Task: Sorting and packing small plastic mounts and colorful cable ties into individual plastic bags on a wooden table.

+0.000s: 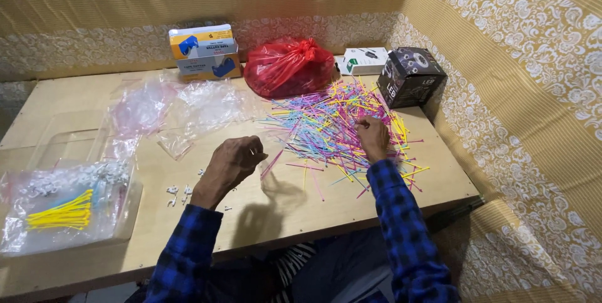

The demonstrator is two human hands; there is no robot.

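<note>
From the head view, the right hand [374, 137] rests on the pile of sticks [332, 128], thin plastic ones in pink, blue, yellow and green, spread over the right half of the desk [295, 206]. Its fingers curl down into the pile near the far edge of the hand, and the grip looks pinched narrow on the sticks there, though which stick it has I cannot tell. The pile lies under and all around this hand, reaching far toward the red bag [287, 66] and right toward the black box [411, 76].

The left hand [233, 162] hovers above bare desk just left of the pile, fingers bent in to a loose fist. A pink stick [272, 164] juts from the grip toward the pile; the hand seems to hold it, with the fingers close together. Small white clips [177, 194] lie scattered on the desk near this hand, to its left and near side.

Farther left, a clear tray [69, 206] holds a bundle of yellow sticks [61, 213] inside a clear bag. Crumpled clear bags [182, 107] lie at the far middle. Behind them stands a yellow and blue carton [204, 51], and a white box [362, 60] sits between the red bag and the black box. Both sleeves are blue checked.
</note>
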